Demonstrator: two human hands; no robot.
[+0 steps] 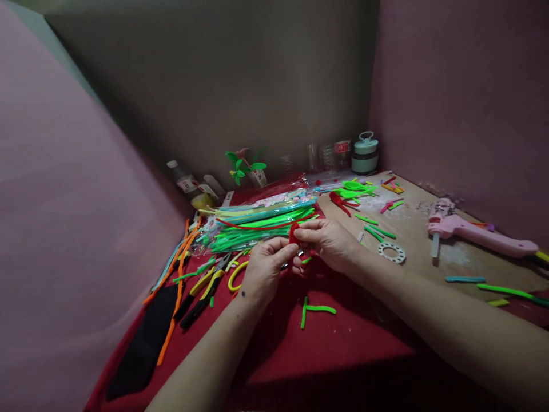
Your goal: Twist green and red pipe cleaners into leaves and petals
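Observation:
Over the near middle of the table, my left hand (pixel 269 264) and my right hand (pixel 326 243) meet fingertip to fingertip. Between them is a red fuzzy pipe cleaner piece (pixel 294 232), bent into a small loop, which both hands pinch. Part of it is hidden by my fingers. A yellow scissor handle (pixel 235 277) shows beside my left hand, the rest being covered. Just beyond my hands lie bundles of green pipe cleaners (pixel 257 232) in clear plastic, with a long red one across the top. Cut green pieces (pixel 319 309) rest on the red cloth nearer me.
Yellow-and-black pliers (pixel 205 286), orange pipe cleaners (pixel 169 332) and a black flat item (pixel 141 349) lie left. On a brown board at right are a pink glue gun (pixel 480 232) and a white ring (pixel 392 252). A bottle (pixel 182 177) and lidded jar (pixel 365 154) stand behind.

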